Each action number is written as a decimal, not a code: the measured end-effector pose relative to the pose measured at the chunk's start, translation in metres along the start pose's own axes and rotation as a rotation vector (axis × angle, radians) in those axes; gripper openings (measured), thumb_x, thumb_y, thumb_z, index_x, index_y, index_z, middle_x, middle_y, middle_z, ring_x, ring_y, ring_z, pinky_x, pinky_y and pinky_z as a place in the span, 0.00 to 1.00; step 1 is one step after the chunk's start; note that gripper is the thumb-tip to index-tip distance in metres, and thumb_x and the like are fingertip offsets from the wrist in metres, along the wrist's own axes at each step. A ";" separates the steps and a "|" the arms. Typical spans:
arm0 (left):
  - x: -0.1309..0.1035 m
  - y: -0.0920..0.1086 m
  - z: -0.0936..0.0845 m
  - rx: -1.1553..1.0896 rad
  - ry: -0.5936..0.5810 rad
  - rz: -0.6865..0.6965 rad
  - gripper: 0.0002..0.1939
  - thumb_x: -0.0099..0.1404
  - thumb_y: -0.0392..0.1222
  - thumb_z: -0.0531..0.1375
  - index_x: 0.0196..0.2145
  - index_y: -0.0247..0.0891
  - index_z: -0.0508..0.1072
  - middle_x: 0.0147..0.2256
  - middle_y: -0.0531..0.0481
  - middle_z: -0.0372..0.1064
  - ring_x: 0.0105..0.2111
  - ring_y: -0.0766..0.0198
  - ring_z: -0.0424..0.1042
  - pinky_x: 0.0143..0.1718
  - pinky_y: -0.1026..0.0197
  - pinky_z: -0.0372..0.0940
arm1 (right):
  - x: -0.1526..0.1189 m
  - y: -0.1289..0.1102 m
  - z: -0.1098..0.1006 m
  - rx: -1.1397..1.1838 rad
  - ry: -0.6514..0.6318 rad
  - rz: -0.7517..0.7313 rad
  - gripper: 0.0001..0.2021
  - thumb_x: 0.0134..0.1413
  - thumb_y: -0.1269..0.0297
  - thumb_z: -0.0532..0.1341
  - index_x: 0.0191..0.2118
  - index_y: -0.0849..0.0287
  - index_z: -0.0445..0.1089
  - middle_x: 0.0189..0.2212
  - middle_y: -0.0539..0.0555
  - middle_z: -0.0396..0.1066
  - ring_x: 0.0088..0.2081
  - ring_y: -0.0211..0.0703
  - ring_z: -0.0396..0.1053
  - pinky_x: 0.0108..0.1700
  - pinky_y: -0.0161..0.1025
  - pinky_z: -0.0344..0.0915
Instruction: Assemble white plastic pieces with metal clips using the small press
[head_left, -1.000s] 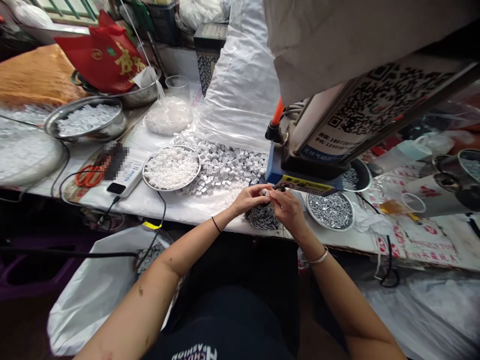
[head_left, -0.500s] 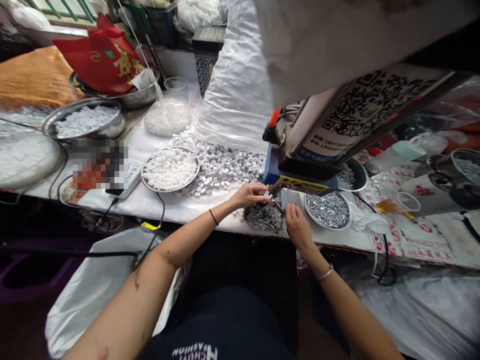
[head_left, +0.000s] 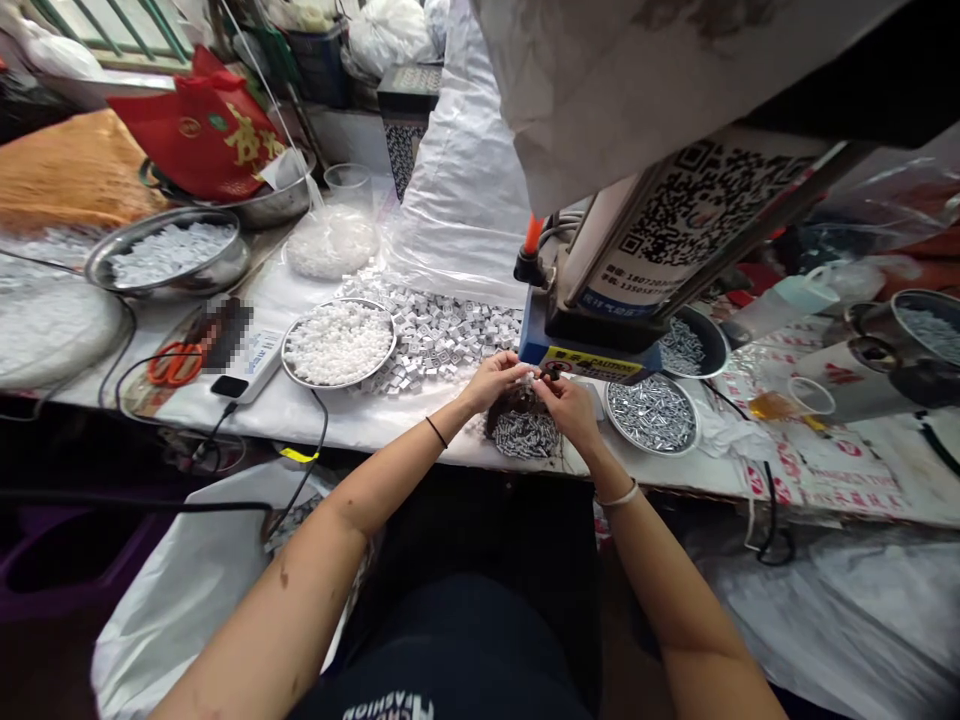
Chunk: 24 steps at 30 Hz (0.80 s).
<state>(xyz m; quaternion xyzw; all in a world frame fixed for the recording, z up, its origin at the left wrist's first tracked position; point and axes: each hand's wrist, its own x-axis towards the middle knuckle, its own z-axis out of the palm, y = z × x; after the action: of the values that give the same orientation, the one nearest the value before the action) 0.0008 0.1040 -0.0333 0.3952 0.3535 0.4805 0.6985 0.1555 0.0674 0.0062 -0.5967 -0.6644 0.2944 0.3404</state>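
Note:
Under the front of the blue press head (head_left: pixel 585 350), my left hand (head_left: pixel 491 385) pinches a small white piece (head_left: pixel 531 379). My right hand (head_left: pixel 570 405) meets it there, thumb and fingers closed at the same spot; what it grips is too small to make out. Just below both hands lies a heap of small metal pins (head_left: pixel 525 435). A round dish of metal pins (head_left: pixel 651 415) stands to the right of my right hand. Left of my left hand, grey-white square pieces (head_left: pixel 450 340) are spread over the table.
A round tray of small white parts (head_left: pixel 339 343) sits left of the square pieces. Farther left are a white power strip (head_left: pixel 251 370), orange-handled scissors (head_left: pixel 175 364) and a metal bowl of white pieces (head_left: pixel 169 250). A cup of amber liquid (head_left: pixel 772 405) stands at right.
My right hand has moved left and up, from a grey flat surface beside the pin dish to my left hand's fingertips. My left hand stays near the press. The view has shifted slightly.

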 end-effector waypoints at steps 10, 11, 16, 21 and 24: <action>-0.008 -0.009 -0.002 0.023 -0.084 0.028 0.17 0.52 0.47 0.65 0.37 0.34 0.72 0.28 0.53 0.68 0.26 0.73 0.65 0.30 0.69 0.57 | 0.029 0.020 0.000 0.693 -0.105 0.437 0.11 0.27 0.64 0.72 0.22 0.60 0.72 0.24 0.52 0.74 0.32 0.43 0.72 0.37 0.40 0.70; -0.008 -0.010 -0.003 0.044 -0.086 0.028 0.17 0.53 0.47 0.65 0.38 0.34 0.72 0.27 0.54 0.68 0.25 0.74 0.64 0.28 0.70 0.56 | 0.030 0.020 -0.001 0.719 -0.109 0.458 0.11 0.26 0.65 0.72 0.21 0.60 0.71 0.23 0.51 0.73 0.30 0.43 0.72 0.36 0.40 0.70; -0.012 -0.012 -0.010 0.127 -0.133 0.046 0.18 0.55 0.50 0.63 0.40 0.36 0.74 0.31 0.52 0.70 0.25 0.73 0.64 0.27 0.69 0.56 | 0.014 0.006 -0.008 0.597 -0.111 0.357 0.10 0.31 0.63 0.70 0.24 0.59 0.73 0.24 0.50 0.74 0.31 0.43 0.72 0.39 0.41 0.70; -0.022 0.001 -0.008 0.358 -0.174 0.184 0.16 0.57 0.51 0.60 0.37 0.35 0.74 0.34 0.50 0.71 0.32 0.68 0.67 0.34 0.66 0.59 | -0.017 -0.005 -0.006 0.093 0.033 -0.115 0.05 0.46 0.61 0.63 0.28 0.54 0.75 0.35 0.51 0.76 0.38 0.46 0.72 0.45 0.44 0.67; -0.025 0.010 -0.001 0.470 -0.175 0.207 0.15 0.57 0.50 0.61 0.33 0.33 0.73 0.30 0.50 0.69 0.29 0.68 0.66 0.32 0.66 0.59 | -0.026 -0.003 -0.001 0.048 0.040 -0.196 0.07 0.50 0.60 0.61 0.31 0.53 0.75 0.38 0.51 0.76 0.41 0.45 0.72 0.45 0.43 0.68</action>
<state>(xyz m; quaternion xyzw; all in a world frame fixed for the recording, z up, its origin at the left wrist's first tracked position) -0.0105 0.0829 -0.0222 0.6207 0.3515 0.4182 0.5625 0.1561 0.0411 0.0068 -0.5265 -0.7052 0.2635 0.3950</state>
